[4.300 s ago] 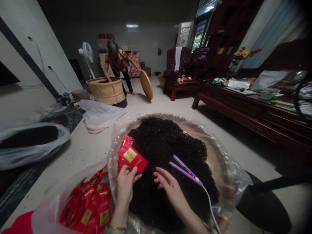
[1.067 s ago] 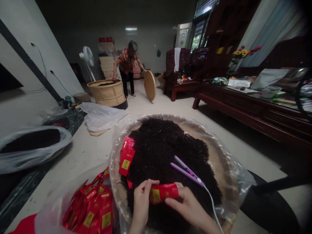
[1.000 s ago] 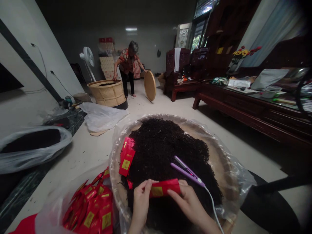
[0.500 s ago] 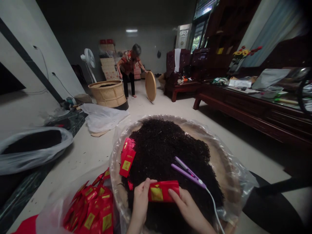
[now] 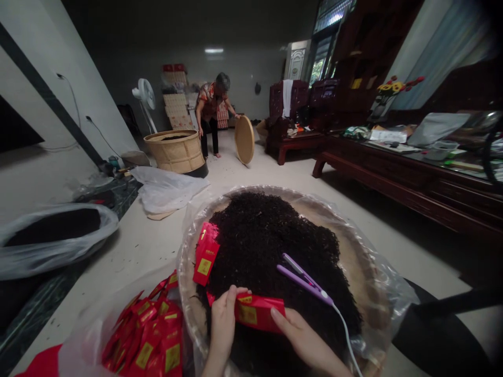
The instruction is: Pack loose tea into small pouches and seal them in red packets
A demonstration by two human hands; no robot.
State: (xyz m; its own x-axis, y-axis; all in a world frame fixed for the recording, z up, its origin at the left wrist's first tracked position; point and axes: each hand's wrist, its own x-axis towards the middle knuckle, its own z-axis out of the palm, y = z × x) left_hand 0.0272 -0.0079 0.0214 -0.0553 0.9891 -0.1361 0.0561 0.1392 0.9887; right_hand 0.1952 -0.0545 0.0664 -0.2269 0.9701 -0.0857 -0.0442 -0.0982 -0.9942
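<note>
A red tea packet (image 5: 261,312) with a gold label is held sideways over the tray. My left hand (image 5: 225,319) grips its left end, and the fingers of my right hand (image 5: 293,324) are closed on its right end. Beneath lies a heap of dark, twisted tea leaves (image 5: 271,230) in a wide round tray (image 5: 367,262) lined with clear plastic. A purple hair straightener (image 5: 304,280) rests on the leaves, to the right of the packet, its white cord running toward me. Several more red packets (image 5: 205,256) lie at the heap's left edge.
A clear bag of red packets (image 5: 157,335) stands left of the tray. Farther left is a plastic bag of dark leaves (image 5: 55,228). Across the room a person (image 5: 212,112) holds a round woven lid (image 5: 244,140) beside a tall basket (image 5: 175,152). A dark wooden table (image 5: 393,180) stands at right.
The packet in my hands has shifted slightly left and tipped, its gold label now partly turned away. The person at the back has lowered an arm beside the basket.
</note>
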